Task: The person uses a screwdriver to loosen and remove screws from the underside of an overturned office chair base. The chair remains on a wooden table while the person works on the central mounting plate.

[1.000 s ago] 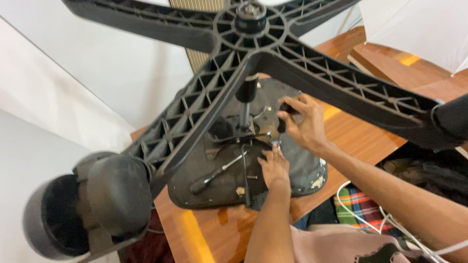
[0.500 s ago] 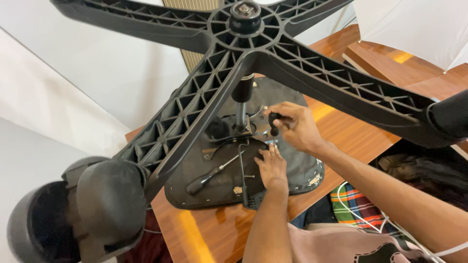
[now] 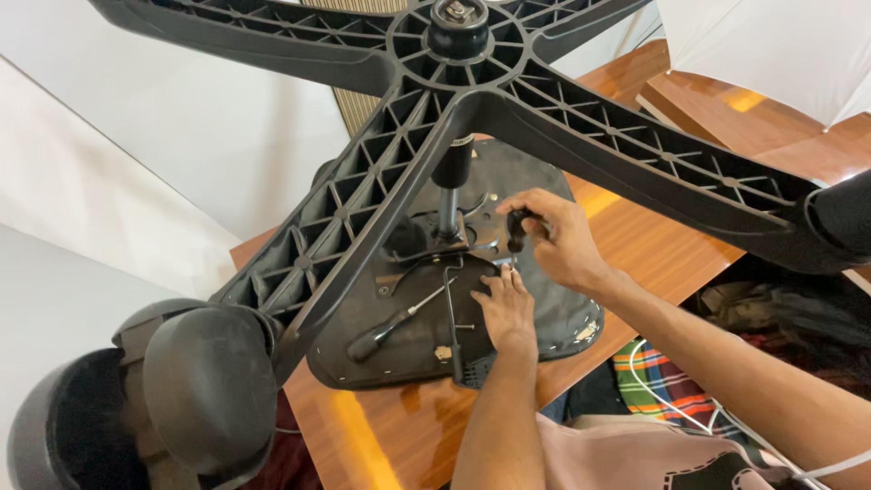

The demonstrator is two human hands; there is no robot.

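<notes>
A spare screwdriver [image 3: 392, 325] lay on the upturned chair seat [image 3: 535, 313] resting on the tabletop [image 3: 662, 259]. The left hand [image 3: 506, 308] pressed flat on the seat, grip open. The right hand [image 3: 562, 238] gripped a black screwdriver handle [image 3: 516, 229] upright just above it.

Blk chair base [image 3: 472, 100], plaid cloth [image 3: 658, 377]

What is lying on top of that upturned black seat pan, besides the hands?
A black-handled screwdriver lies loose on the seat underside, left of the left hand. A small screw lies beside it. The right hand covers whatever its tool is driving.
</notes>
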